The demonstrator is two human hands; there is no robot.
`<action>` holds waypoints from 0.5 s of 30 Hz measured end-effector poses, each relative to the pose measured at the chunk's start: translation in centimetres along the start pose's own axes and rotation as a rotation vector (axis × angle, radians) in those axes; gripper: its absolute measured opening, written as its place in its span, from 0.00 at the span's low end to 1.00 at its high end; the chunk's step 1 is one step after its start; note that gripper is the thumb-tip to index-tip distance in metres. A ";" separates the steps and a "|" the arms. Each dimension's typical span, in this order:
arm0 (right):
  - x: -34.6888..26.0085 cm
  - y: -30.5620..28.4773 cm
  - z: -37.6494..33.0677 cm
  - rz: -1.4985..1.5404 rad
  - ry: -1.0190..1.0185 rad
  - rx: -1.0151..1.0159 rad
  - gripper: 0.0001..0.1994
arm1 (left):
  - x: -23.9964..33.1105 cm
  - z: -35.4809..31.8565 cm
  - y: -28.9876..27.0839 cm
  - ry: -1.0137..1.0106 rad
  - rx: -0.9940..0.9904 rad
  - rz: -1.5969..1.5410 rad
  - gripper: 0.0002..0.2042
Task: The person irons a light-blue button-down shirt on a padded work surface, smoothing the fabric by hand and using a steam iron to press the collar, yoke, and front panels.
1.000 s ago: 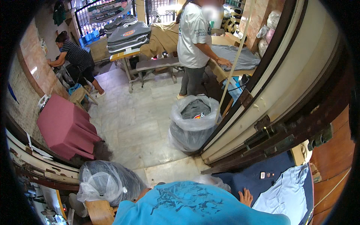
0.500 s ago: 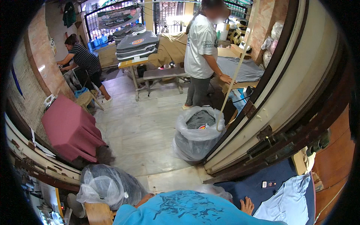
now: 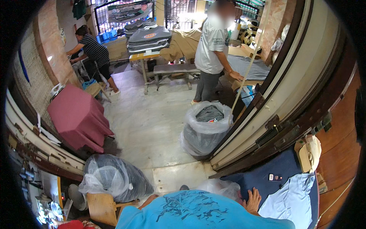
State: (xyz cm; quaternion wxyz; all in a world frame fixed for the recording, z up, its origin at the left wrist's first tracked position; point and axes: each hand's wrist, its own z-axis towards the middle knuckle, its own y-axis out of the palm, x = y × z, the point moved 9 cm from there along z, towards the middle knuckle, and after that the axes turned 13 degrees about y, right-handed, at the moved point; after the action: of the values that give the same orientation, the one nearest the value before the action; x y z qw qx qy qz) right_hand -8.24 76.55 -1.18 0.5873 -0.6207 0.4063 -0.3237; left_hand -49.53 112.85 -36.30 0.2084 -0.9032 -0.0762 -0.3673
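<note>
My right hand (image 3: 252, 199) rests open, fingers apart, at the edge of a surface covered in dark navy cloth (image 3: 249, 181). Just right of it lies a light blue garment (image 3: 291, 200), and past the fingers is a small card-like item (image 3: 275, 178). A clear plastic bag (image 3: 223, 187) sits left of this hand. My left hand (image 3: 149, 200) shows only in part beside my blue shirt (image 3: 202, 208), close to a wooden seat (image 3: 101, 208) and a plastic-wrapped dark bundle (image 3: 116, 177). Its fingers are mostly hidden.
Beyond the doorway, a large clear bag of grey garments (image 3: 207, 129) stands at the right jamb. A maroon-covered piece (image 3: 82, 116) is on the left. Farther back are a bench (image 3: 177, 69), stacked grey garments (image 3: 148, 38), and two people, one standing (image 3: 213, 51), one bending (image 3: 93, 49).
The view has tilted down slightly, so the room sits higher and farther right. A dark shoe tip now shows below my body. My right hand appears farther forward on the navy cloth.
</note>
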 end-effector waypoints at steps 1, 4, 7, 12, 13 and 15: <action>-0.1 -0.2 -0.2 0.007 -0.008 0.012 0.31 | -0.4 -0.4 0.0 0.005 0.003 0.007 0.34; -0.2 0.0 -0.1 -0.020 -0.062 0.089 0.31 | -1.6 -3.0 1.1 0.016 0.019 -0.016 0.35; 0.6 0.0 -1.2 0.021 -0.033 0.114 0.31 | -2.6 -4.8 1.5 0.024 0.010 -0.003 0.36; -1.1 -1.6 -1.1 0.027 -0.086 0.190 0.32 | -6.3 -9.3 2.4 -0.011 0.067 -0.056 0.39; -0.7 -1.0 -1.1 0.026 -0.096 0.189 0.32 | -6.6 -9.5 2.2 -0.015 0.067 -0.048 0.39; -0.4 -0.6 -1.0 0.017 -0.098 0.213 0.33 | -8.2 -10.8 2.4 -0.049 0.072 -0.038 0.40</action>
State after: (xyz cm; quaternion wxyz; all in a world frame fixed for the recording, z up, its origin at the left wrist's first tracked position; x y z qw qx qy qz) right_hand -9.24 76.42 -0.47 0.6717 -0.5666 0.3457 -0.3291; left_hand -61.52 106.12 -35.83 0.2319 -0.9023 -0.1115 -0.3459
